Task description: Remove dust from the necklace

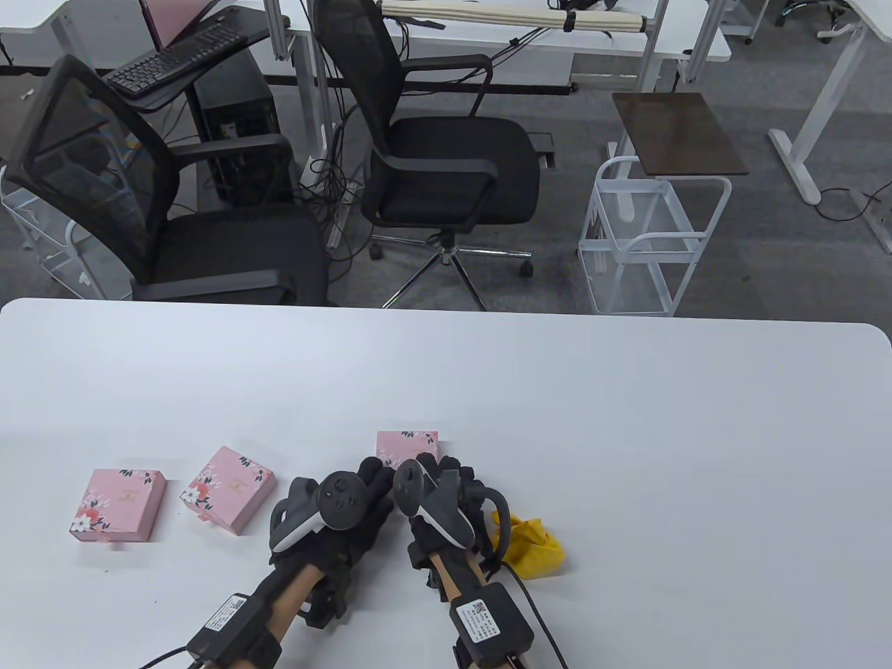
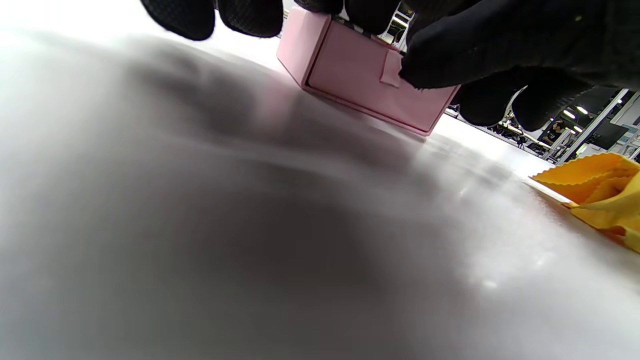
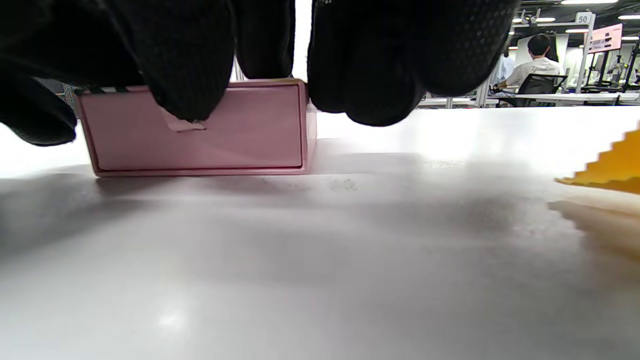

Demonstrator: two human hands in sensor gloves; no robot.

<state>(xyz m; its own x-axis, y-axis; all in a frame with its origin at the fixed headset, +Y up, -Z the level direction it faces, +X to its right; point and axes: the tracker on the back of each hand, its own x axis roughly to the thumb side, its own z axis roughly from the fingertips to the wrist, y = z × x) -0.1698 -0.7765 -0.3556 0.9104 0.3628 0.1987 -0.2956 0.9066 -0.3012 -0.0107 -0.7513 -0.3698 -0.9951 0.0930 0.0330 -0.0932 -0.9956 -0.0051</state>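
Note:
A pink drawer-style jewellery box point(image 1: 406, 443) lies on the white table point(image 1: 627, 432), half hidden under both hands. My left hand point(image 1: 369, 477) rests its fingers on the box's top; the fingertips point(image 2: 250, 17) show at the box's point(image 2: 360, 75) upper edge. My right hand point(image 1: 439, 474) is at the box's front, where one fingertip point(image 3: 185, 85) touches the small pull tab point(image 3: 187, 125) of the drawer point(image 3: 200, 132). The drawer looks closed. No necklace is visible. A crumpled yellow cloth point(image 1: 533, 547) lies just right of my right wrist.
Two more pink floral boxes point(image 1: 118, 505) point(image 1: 228, 489) lie to the left of my hands. The yellow cloth also shows at the right edge in the wrist views point(image 2: 600, 195) point(image 3: 615, 170). Office chairs and a white cart stand beyond the table's far edge.

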